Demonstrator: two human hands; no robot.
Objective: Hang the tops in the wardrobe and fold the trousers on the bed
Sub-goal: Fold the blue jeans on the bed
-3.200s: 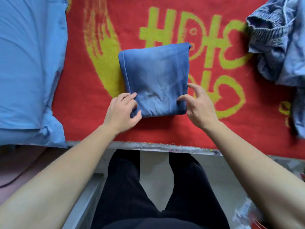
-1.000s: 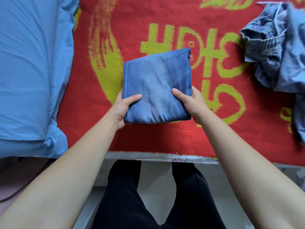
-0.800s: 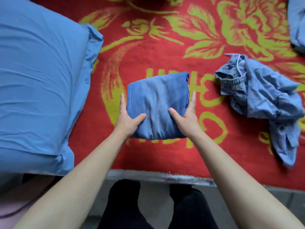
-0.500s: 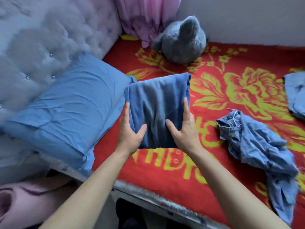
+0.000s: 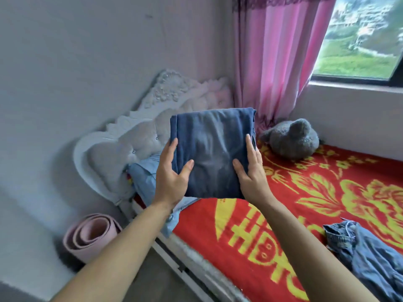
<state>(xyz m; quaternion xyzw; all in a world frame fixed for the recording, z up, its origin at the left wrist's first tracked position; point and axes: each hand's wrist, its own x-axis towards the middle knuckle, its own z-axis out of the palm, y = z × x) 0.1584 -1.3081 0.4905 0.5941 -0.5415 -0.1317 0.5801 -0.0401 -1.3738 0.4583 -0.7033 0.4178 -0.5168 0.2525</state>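
The folded dark blue trousers (image 5: 212,149) are held up in the air above the bed's head end. My left hand (image 5: 171,177) grips their left edge, thumb on the front and fingers behind. On the other side my right hand (image 5: 250,173) grips the right edge the same way. A second, crumpled light blue pair of trousers (image 5: 366,253) lies unfolded on the red and yellow bedspread (image 5: 294,214) at the lower right.
A blue pillow (image 5: 144,177) lies against the white tufted headboard (image 5: 135,136). A grey plush toy (image 5: 292,138) sits in the bed's far corner by the pink curtain (image 5: 272,51). A rolled pink mat (image 5: 91,234) stands on the floor left of the bed.
Both hands took hold of the folded trousers and lifted them off the bedspread. My view has swung up from the bed to the headboard, wall and window.
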